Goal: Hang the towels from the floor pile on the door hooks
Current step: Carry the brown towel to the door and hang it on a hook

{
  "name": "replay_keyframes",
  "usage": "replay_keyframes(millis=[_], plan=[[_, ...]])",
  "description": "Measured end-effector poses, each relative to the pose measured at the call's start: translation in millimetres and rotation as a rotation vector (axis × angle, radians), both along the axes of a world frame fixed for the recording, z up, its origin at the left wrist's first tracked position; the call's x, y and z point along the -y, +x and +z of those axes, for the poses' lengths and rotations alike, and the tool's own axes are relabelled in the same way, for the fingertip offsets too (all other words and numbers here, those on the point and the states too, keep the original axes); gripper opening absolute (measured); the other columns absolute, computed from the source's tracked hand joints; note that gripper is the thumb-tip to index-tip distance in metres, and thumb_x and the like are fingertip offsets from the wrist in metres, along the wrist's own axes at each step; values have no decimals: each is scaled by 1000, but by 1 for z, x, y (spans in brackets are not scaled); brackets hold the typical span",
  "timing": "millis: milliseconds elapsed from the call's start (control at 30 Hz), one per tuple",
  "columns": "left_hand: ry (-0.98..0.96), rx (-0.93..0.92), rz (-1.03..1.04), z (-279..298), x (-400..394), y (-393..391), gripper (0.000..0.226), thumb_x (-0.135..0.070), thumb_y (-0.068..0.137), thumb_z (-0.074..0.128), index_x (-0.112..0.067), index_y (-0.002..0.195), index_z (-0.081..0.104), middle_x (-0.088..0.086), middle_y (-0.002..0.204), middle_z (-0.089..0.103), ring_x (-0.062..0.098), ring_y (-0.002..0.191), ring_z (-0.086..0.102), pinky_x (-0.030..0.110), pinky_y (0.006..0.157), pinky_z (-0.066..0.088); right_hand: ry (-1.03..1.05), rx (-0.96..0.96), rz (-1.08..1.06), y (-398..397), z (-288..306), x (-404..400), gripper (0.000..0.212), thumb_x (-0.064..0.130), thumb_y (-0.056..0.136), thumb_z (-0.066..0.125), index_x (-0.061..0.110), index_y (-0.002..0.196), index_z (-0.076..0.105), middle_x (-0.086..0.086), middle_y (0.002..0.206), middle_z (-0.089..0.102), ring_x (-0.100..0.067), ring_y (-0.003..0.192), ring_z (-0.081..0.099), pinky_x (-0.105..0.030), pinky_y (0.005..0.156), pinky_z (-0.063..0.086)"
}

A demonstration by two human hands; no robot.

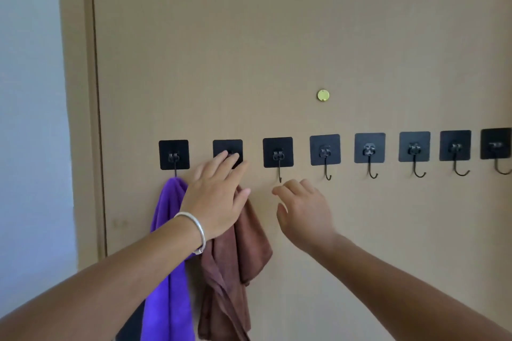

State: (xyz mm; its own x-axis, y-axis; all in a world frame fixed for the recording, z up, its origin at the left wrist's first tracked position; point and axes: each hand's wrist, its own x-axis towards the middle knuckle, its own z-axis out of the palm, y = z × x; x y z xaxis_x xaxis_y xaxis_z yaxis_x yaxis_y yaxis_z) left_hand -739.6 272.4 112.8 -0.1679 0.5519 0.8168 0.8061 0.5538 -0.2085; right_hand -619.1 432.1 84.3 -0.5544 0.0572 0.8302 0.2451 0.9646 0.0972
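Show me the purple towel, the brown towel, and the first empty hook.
purple towel (pixel 169 279), head view, on its hanging middle fold.
brown towel (pixel 249 243), head view, on its right hanging fold.
empty hook (pixel 278 152), head view, on its black square pad, third from left.

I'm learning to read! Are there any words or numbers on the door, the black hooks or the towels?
None: no words, numbers or labels can be read anywhere.
The door is plain.
The hook pads are plain black.
The purple towel and brown towel show no tag.
The round brass disc is too small to tell.
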Motion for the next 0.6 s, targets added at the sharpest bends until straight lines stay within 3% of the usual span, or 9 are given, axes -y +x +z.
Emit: replay_keyframes(millis=[200,367,601], plan=[[-96,-57,-61,7,-47,24,69,-54,94,31,-18,152,17,5,159,16,21,147,5,43,118,5,15,-60,-243,52,5,-36,34,17,73,73,19,107,69,-2,107,65,-26,104,58,-39,82,47],[-124,-86,-239,15,-96,57,73,-57,94,28,-18,153,8,3,160,9,20,147,-2,40,117,-4,1,-30,-450,104,16,-57,34,28,84,62,23,117,62,0,119,60,-23,118,50,-39,103,36],[-131,-93,-501,3,-145,112,74,-60,93,19,-19,153,4,3,161,5,20,147,-4,42,117,-6,-61,-3,-741,191,18,-52,40,39,91,50,27,128,51,3,136,49,-20,135,33,-43,116,20]])
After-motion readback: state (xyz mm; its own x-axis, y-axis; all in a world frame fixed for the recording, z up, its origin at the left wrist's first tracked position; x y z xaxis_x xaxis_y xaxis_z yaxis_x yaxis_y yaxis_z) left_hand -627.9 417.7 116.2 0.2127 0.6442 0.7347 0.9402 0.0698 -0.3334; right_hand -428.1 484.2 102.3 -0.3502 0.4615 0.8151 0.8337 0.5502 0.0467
